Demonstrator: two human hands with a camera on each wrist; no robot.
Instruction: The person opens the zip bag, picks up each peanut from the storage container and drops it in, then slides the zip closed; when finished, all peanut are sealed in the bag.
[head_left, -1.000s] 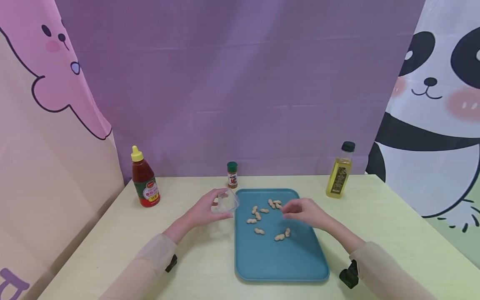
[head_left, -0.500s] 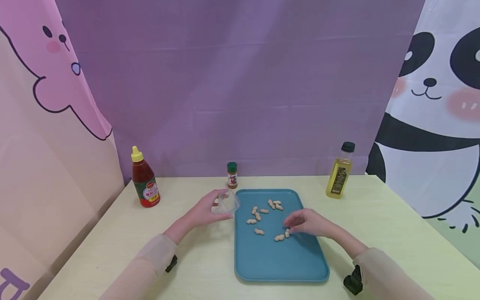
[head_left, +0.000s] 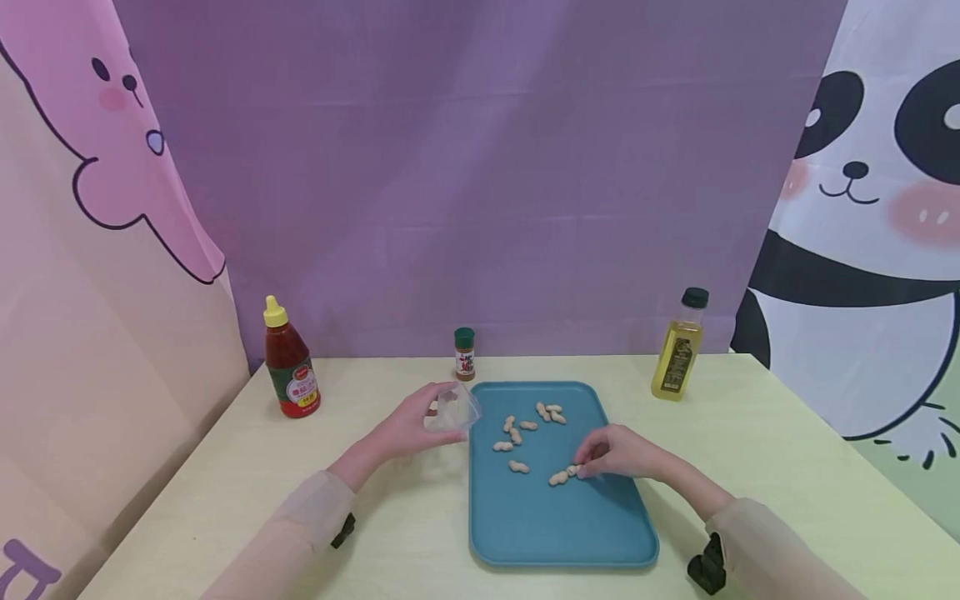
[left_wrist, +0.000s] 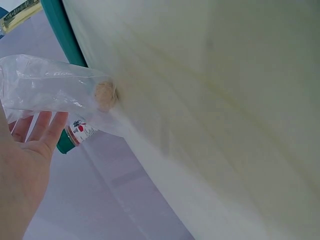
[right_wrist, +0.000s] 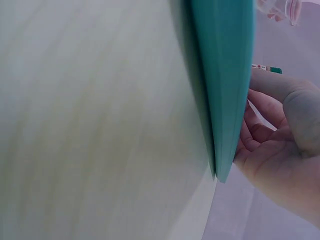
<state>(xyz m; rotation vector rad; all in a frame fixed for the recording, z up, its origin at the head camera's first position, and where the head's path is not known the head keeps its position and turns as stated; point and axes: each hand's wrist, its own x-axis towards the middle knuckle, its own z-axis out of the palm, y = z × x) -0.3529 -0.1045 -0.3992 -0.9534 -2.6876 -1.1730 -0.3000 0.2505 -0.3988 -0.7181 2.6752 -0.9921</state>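
In the head view my left hand point(head_left: 411, 423) grips a small clear plastic container point(head_left: 457, 407) by its sides, at the left rim of the blue tray point(head_left: 562, 529). The left wrist view shows a rounded tan thing point(left_wrist: 105, 95) through the wall at one end of the container. Over the tray's right half, my right hand point(head_left: 618, 452) has thumb and fingers bent down to a peanut point(head_left: 573, 471), which they pinch. Another peanut point(head_left: 558, 478) lies just left of it. Fingertips of the right hand are hidden behind the tray's wall in the right wrist view.
Several more peanuts point(head_left: 515, 436) lie scattered over the tray's back half. A ketchup bottle point(head_left: 292, 367) stands at the left, a green-capped spice jar point(head_left: 465, 354) behind the tray, and an oil bottle point(head_left: 678, 350) at the back right. A purple curtain point(head_left: 480, 167) hangs behind the table.
My right hand has come toward me from the back peanuts to the front pair. The peanut at its fingers has turned slightly. My left hand keeps the container in about the same place.
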